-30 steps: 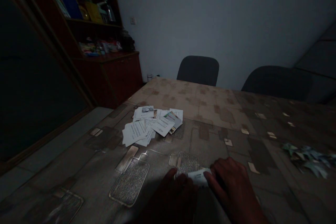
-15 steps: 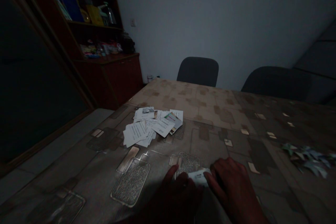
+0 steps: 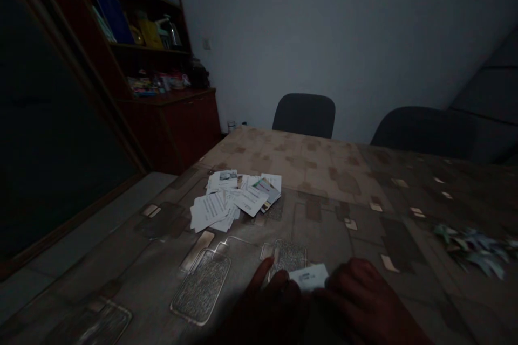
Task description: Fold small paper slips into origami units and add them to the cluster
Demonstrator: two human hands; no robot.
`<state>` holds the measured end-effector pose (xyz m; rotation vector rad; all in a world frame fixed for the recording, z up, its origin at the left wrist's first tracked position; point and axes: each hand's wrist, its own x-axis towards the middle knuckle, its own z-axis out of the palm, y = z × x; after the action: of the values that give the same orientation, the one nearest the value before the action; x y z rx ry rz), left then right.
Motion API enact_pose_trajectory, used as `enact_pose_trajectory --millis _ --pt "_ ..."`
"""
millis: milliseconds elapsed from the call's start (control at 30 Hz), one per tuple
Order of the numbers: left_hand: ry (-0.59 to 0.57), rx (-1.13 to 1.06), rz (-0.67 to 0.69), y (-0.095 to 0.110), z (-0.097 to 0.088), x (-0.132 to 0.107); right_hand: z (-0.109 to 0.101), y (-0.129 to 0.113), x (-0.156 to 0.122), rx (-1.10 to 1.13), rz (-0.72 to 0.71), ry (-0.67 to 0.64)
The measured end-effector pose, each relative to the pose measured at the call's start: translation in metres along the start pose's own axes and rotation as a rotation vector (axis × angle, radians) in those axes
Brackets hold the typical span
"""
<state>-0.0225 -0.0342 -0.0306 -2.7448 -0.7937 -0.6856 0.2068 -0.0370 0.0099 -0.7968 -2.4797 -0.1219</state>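
A small white folded-looking paper (image 3: 311,277) with dark print lies between my two hands at the near side of the table. My left hand (image 3: 273,299) grips its left end with curled fingers, the index finger pointing forward. At the paper's right end, my right hand (image 3: 360,294) has its fingers bent and closed against the edge. Deep shadow hides both palms and the paper's lower edge. Beyond my hands, a loose pile of white printed cards (image 3: 212,209) is spread out, with a colourful one (image 3: 267,188) among them.
Folded paper pieces (image 3: 473,245) sit in a heap on the right of the patterned tablecloth (image 3: 324,221). Two dark chairs (image 3: 304,114) stand behind the far edge. A reddish-brown cabinet (image 3: 190,124) with crowded shelves is at the back left.
My right thumb has slid off the paper's face toward its lower right, so more of the print shows. My left hand keeps its hold. The view has tipped slightly upward.
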Motion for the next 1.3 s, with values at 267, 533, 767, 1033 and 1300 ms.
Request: enact_pose_trajectory --millis 267,533,767,1033,1300 --pt "0.010 0.029 0.018 -0.003 0.009 -0.008 0.010 0.000 -0.006 -0.086 0.010 0.053" --pt "-0.006 0.072 0.068 -0.011 -0.008 -0.015 -0.006 0.004 -0.004 -0.113 0.007 0.016" --pt "0.032 0.071 0.065 -0.012 -0.006 -0.011 0.002 -0.002 -0.002 -0.134 0.018 0.068" --pt "0.075 0.079 0.068 -0.011 0.003 -0.015 0.017 -0.006 -0.008 -0.182 0.012 0.144" --pt "0.051 0.086 0.084 -0.012 -0.002 -0.019 -0.005 0.006 -0.010 -0.176 0.036 0.026"
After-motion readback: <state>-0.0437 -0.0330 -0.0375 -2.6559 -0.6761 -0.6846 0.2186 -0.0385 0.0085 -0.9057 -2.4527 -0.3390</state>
